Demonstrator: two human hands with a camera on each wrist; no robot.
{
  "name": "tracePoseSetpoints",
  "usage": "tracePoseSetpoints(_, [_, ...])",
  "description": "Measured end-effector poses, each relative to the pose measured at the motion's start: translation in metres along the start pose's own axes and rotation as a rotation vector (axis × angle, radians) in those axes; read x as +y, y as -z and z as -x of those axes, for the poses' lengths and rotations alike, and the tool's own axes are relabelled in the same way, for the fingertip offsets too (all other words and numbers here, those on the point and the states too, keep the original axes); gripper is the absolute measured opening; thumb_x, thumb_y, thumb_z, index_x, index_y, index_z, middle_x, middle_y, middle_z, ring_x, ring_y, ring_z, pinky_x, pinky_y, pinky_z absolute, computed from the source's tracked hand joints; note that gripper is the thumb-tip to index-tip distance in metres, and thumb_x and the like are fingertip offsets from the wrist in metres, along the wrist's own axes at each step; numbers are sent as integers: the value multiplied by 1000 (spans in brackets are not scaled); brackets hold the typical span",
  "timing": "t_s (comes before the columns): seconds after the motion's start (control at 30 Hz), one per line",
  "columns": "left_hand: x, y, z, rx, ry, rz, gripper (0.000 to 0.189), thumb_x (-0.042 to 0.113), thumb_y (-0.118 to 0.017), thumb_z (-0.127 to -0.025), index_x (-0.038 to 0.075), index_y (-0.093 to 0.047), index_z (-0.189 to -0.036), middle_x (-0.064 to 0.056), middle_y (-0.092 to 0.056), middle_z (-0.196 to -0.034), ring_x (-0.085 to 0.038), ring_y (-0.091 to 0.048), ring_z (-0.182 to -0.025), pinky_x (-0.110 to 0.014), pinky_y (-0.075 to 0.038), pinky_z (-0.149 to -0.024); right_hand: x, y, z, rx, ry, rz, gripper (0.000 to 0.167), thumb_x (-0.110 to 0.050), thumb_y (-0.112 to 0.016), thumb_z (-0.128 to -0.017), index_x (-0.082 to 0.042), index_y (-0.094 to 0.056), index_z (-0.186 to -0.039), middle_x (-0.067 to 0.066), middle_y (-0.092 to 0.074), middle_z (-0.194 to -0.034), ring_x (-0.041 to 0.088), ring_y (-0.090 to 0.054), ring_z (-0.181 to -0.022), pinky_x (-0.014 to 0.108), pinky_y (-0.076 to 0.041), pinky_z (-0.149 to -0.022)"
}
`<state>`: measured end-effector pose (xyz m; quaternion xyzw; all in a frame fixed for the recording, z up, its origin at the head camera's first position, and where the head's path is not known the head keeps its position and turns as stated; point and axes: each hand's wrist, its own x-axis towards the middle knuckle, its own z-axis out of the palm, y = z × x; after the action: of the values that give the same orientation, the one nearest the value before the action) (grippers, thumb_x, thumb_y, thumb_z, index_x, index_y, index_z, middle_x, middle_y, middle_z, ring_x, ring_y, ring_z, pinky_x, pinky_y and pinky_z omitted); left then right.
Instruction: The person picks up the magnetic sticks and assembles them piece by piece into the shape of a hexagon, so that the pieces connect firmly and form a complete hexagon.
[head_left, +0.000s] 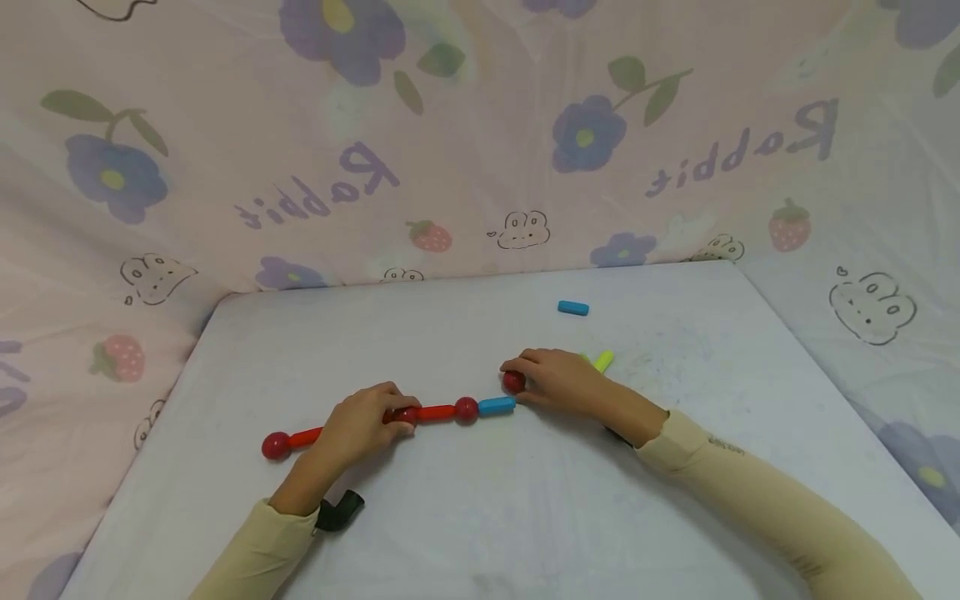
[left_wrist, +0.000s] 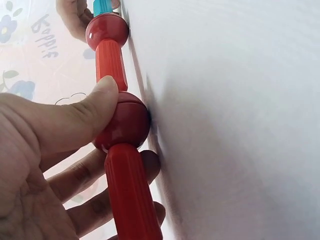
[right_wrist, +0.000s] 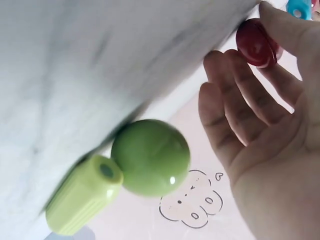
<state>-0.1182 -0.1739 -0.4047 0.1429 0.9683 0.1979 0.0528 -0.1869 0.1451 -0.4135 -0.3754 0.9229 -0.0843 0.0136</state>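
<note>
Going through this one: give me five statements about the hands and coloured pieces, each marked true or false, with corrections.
1. The left hand grips a red ball in the chain. True.
2. The stick at the chain's right end is yellow. False: it is a blue stick.
3. The right hand holds nothing. False: it holds a separate red ball.
4. A loose blue stick lies beyond the right hand. True.
5. A green ball sits beside a yellow-green stick. True.
</note>
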Motion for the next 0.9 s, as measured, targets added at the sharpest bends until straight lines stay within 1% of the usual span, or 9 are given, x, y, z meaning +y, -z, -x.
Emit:
tracePoseSetpoints(0.17, [-3, -1, 0, 11, -17, -1, 31, 22, -82, -81, 22, -76, -111, 4, -66, -98, -13, -57, -83, -29, -46, -69, -1, -2, 3, 29, 15, 1, 45, -37, -75, -89, -20, -63, -129, -5, -65, -107, 10, -63, -88, 27, -56, -75])
tracePoseSetpoints(0.33, [-1, -2, 0, 6, -8, 6, 32, 23, -83, -80, 22, -76, -112, 5, -65, -97, -13, -56, -83, -29, -45, -70, 0, -3, 6, 60, 52, -21, 43, -37, -76, -87, -17, -65, -124, -5, -63, -102, 7, -58, -79, 22, -53, -72])
tracePoseSetpoints(0.5, [2, -3, -1, 3, -13, 13, 32, 23, -82, -80, 22, -76, -112, 5, -66, -99, -13, -57, -85, -30, -46, -71, 3, -4, 15, 78, 33, -16, 44, -40, -77, -86, -15, -67, -120, -6, -62, -99, 5, -54, -75, 21, -51, -70])
tracePoseSetpoints(0.67, [1, -2, -2, 7, -1, 1, 32, 21, -83, -80, 22, -77, -111, 4, -67, -100, -14, -59, -86, -30, -47, -72, 0, -3, 22, 88, 4, 2, 44, -46, -77, -84, -17, -69, -116, -8, -63, -98, 3, -55, -76, 22, -50, -72])
tracePoseSetpoints(0.77, [0, -1, -3, 8, -4, -4, 31, 20, -82, -81, 21, -77, -111, 3, -67, -100, -14, -59, -86, -30, -47, -72, -6, -2, 26, 84, -1, -23, 43, -45, -78, -84, -16, -69, -115, -8, -66, -98, 4, -57, -79, 24, -51, -74])
tracePoseSetpoints(0.9, [-2, -1, -3, 9, -14, -7, 31, 20, -82, -81, 21, -76, -112, 3, -68, -101, -15, -59, -87, -31, -49, -73, -14, -1, 29, 83, -5, -20, 42, -41, -79, -83, -14, -69, -113, -6, -68, -96, 7, -59, -80, 27, -53, -76])
